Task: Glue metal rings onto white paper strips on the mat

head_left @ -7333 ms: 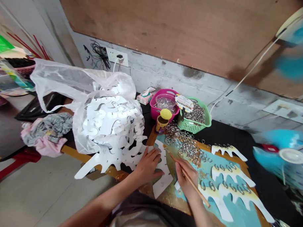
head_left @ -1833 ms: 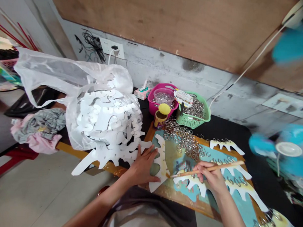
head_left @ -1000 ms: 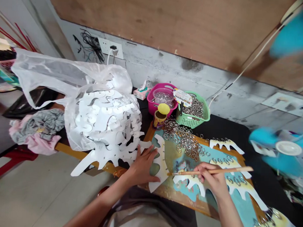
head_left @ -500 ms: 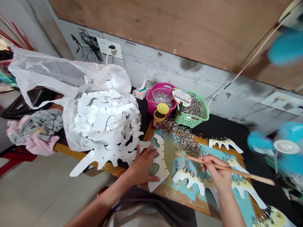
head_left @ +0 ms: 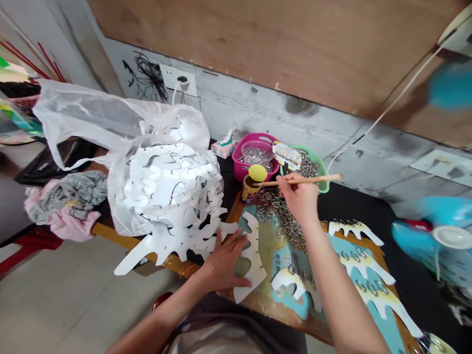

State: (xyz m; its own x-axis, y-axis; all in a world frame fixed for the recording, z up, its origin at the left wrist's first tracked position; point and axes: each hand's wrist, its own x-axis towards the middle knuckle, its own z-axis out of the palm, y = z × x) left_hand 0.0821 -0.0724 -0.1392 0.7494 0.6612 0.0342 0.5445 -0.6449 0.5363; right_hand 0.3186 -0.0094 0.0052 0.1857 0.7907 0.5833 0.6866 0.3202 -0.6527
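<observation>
"Brush [head_left: 326, 178], where is it?"
"Clamped in the fingers of the right hand [head_left: 299, 197], its tip at the mouth of the tin [head_left: 250, 194], nine o'clock from that hand."
"And the left hand [head_left: 226, 262]?"
"Fingers spread apart on the white cutout [head_left: 256, 265]; the tin lies at twelve o'clock from there, metal rings [head_left: 272, 206] at one."
</observation>
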